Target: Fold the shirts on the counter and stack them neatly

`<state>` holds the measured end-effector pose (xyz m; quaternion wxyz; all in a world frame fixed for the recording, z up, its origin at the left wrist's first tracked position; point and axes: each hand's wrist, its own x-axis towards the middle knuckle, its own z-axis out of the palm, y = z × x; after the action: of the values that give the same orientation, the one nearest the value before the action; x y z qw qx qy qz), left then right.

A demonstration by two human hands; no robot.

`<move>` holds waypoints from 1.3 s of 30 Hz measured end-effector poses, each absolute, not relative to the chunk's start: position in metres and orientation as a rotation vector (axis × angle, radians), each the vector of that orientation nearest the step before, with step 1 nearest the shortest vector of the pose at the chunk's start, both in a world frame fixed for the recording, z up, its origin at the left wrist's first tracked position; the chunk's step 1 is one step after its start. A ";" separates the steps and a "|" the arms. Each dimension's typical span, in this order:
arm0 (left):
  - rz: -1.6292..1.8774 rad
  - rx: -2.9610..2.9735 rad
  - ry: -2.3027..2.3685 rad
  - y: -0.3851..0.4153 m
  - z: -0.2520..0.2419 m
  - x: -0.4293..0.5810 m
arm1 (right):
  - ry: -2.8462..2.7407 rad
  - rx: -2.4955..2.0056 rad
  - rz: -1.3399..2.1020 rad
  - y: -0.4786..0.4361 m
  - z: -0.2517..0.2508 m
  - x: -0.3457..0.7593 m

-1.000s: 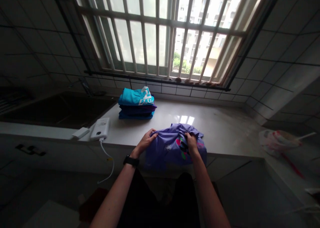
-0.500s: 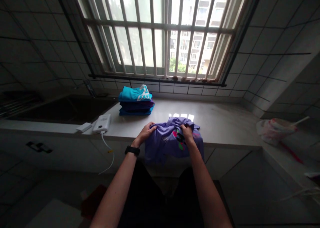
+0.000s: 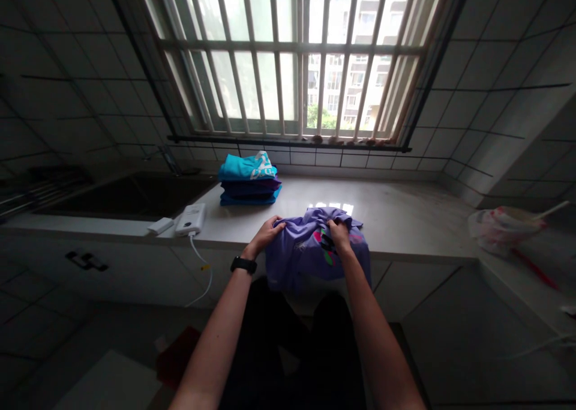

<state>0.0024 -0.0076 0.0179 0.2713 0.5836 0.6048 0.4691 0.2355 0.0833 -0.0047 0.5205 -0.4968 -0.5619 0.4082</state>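
My left grip (image 3: 269, 232) pinches one end of the purple cloth (image 3: 294, 257), my right grip (image 3: 338, 233) its bunched right part; it stretches between them, drooping over the worktop (image 3: 405, 218)'s front edge. The sink (image 3: 130, 194) is too dark to see into. The cloth looks wrinkled, printed pink and green.

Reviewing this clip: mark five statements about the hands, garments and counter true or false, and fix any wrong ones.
1. The left hand and right hand both hold the purple garment. True.
2. A folded stack stands on the counter. True.
3. The purple garment lies entirely on the counter. False: part of it hangs over the front edge.
4. The right wrist wears a band. False: the black wristband is on the left wrist.
5. A white cable runs from a white device. True.
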 end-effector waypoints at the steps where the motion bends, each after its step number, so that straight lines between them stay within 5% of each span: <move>1: 1.263 1.575 1.632 -0.007 0.018 0.002 | -1.346 -1.192 0.978 0.084 -0.006 0.235; 31: 1.169 1.589 1.558 -0.009 0.015 0.001 | -1.313 -1.158 1.015 0.083 -0.007 0.240; 39: 1.412 1.353 1.570 -0.006 0.005 -0.005 | -1.464 -1.298 0.824 0.052 -0.004 0.240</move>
<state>-0.0050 -0.0057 0.0046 0.3113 0.5127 0.5949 0.5350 0.2403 0.0518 -0.0044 0.4876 -0.5337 -0.6021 0.3390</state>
